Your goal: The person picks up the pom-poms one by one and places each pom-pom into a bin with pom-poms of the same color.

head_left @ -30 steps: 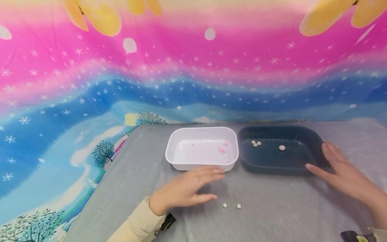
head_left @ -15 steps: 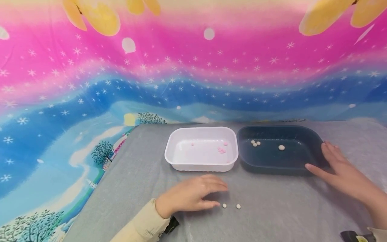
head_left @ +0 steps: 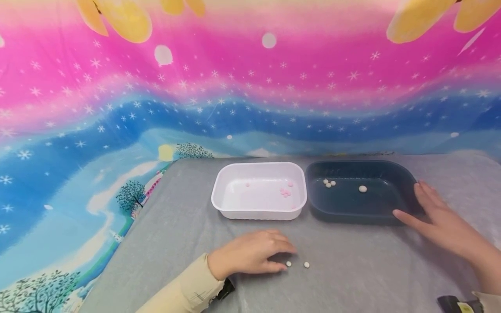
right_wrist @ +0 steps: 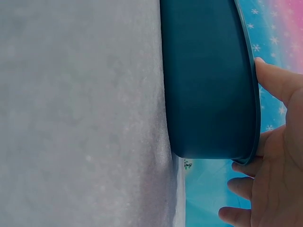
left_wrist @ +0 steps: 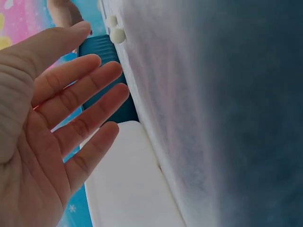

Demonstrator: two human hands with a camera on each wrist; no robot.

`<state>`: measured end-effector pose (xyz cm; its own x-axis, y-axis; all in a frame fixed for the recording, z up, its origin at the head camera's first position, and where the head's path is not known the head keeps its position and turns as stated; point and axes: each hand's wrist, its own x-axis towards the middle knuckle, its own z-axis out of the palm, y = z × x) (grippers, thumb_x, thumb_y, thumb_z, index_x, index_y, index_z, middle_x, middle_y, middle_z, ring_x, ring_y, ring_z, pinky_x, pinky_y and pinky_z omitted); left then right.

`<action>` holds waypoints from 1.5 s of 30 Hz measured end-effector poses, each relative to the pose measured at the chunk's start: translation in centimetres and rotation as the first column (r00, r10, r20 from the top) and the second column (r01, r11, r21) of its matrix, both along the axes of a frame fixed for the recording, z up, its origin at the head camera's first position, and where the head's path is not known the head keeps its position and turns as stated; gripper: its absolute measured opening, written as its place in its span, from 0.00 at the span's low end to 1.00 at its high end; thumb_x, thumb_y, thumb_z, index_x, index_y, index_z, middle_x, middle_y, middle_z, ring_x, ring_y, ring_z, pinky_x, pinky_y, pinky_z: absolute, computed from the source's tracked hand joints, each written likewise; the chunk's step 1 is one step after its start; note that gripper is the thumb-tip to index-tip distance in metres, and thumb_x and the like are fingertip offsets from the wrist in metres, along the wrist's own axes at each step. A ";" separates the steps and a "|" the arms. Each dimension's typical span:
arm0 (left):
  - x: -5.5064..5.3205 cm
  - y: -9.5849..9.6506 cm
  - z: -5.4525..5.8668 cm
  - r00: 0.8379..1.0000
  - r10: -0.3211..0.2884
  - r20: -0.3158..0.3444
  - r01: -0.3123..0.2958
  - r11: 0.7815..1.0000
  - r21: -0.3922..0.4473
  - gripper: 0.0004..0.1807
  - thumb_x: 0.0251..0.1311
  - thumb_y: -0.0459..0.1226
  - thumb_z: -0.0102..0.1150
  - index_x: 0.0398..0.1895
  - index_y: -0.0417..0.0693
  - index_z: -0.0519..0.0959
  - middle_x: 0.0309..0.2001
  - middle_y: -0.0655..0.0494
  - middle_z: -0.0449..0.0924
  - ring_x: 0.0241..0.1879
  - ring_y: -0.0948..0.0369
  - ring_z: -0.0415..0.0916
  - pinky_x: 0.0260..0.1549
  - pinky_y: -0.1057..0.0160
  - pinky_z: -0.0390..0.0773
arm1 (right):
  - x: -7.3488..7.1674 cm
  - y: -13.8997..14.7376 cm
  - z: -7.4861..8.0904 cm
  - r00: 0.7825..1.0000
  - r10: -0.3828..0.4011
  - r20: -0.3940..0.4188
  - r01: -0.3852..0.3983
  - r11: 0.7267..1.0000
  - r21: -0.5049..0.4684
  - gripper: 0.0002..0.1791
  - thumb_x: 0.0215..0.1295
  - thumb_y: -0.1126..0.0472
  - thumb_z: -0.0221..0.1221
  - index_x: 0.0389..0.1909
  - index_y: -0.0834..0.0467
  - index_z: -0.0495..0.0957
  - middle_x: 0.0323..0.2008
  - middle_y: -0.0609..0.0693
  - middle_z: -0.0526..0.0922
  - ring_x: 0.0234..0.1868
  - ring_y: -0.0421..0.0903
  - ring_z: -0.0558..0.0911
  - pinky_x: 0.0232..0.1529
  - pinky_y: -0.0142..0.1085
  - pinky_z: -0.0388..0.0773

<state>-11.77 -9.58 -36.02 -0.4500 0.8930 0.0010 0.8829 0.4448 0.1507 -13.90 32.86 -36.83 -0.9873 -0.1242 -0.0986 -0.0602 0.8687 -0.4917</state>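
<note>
My left hand (head_left: 254, 253) hovers low over the grey cloth, thumb and index apart beside a small white ball (head_left: 288, 264). A second white ball (head_left: 306, 264) lies a little to its right. In the left wrist view the fingers (left_wrist: 90, 101) are loosely spread and hold nothing; the two balls (left_wrist: 117, 35) show beyond the fingertips. Against the right end of a dark blue-green tray (head_left: 352, 217) rests my right hand (head_left: 442, 221), its fingers fairly straight. In the right wrist view the thumb (right_wrist: 274, 78) touches the tray's rim (right_wrist: 255, 94).
Left of the dark tray stands a white tray (head_left: 258, 214) holding several small pink pieces (head_left: 285, 192). Inside the dark tray are three small white balls (head_left: 328, 185) and a larger one (head_left: 362, 189). A colourful printed backdrop (head_left: 235, 87) hangs behind the table.
My left hand has come down and toward me from the white tray's front edge to the nearer white ball. My right hand stays at the dark tray.
</note>
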 end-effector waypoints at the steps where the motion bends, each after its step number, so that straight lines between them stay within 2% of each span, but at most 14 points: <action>1: 0.0 0.1 0.0 1.000 0.007 0.001 -0.007 1.000 -0.010 0.21 0.66 0.47 0.62 0.59 0.52 0.81 0.55 0.64 0.83 0.59 0.68 0.76 0.63 0.73 0.70 | 0.0 0.0 0.0 1.000 -0.003 0.002 0.003 1.000 -0.001 0.56 0.74 0.37 0.47 0.74 0.64 0.19 0.72 0.66 0.12 0.71 0.68 0.15 0.62 0.78 0.28; 8: 0.2 0.7 -0.1 0.998 0.010 -0.066 -0.014 0.998 -0.059 0.19 0.64 0.48 0.63 0.56 0.56 0.83 0.51 0.66 0.83 0.57 0.68 0.76 0.58 0.72 0.74 | 0.0 0.0 -0.1 1.000 -0.006 0.006 0.006 1.000 -0.003 0.56 0.74 0.36 0.47 0.74 0.64 0.19 0.72 0.66 0.12 0.71 0.69 0.16 0.62 0.78 0.29; 13: 0.1 1.1 -0.4 0.998 0.021 -0.063 -0.025 0.997 -0.067 0.16 0.64 0.47 0.63 0.54 0.57 0.84 0.52 0.65 0.83 0.55 0.68 0.77 0.56 0.72 0.75 | -0.1 0.0 -0.1 1.000 -0.003 0.002 0.003 1.000 -0.002 0.56 0.74 0.37 0.47 0.74 0.65 0.19 0.72 0.66 0.12 0.72 0.69 0.16 0.62 0.78 0.30; 19: -0.1 1.3 -0.6 0.998 -0.002 -0.058 -0.001 0.998 -0.059 0.12 0.62 0.46 0.65 0.47 0.57 0.86 0.48 0.66 0.82 0.50 0.69 0.77 0.52 0.74 0.76 | -0.1 0.1 -0.1 1.000 0.000 0.004 0.000 1.000 -0.007 0.56 0.74 0.37 0.47 0.74 0.65 0.19 0.72 0.66 0.12 0.71 0.70 0.16 0.63 0.78 0.29; 36: 0.2 1.4 -0.7 0.985 -0.026 -0.171 0.014 0.997 -0.070 0.05 0.59 0.47 0.68 0.38 0.64 0.85 0.43 0.72 0.79 0.45 0.70 0.75 0.39 0.75 0.75 | -0.1 0.0 -0.3 1.000 0.003 -0.016 -0.004 1.000 -0.009 0.56 0.74 0.37 0.48 0.74 0.65 0.20 0.73 0.66 0.13 0.72 0.69 0.16 0.64 0.77 0.27; 45: 0.2 1.5 -0.8 0.984 -0.017 -0.176 0.003 0.997 -0.080 0.02 0.59 0.47 0.68 0.33 0.65 0.84 0.43 0.73 0.78 0.44 0.70 0.74 0.35 0.75 0.74 | -0.1 0.0 -0.3 1.000 0.000 -0.019 0.000 1.000 -0.005 0.56 0.74 0.37 0.48 0.75 0.64 0.20 0.73 0.66 0.14 0.72 0.69 0.17 0.63 0.77 0.28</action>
<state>-11.57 -8.12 -36.81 -0.4401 0.8979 0.0086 0.8969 0.4400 -0.0434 -14.01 32.89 -37.18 -0.9890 -0.1251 -0.0788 -0.0701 0.8660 -0.4951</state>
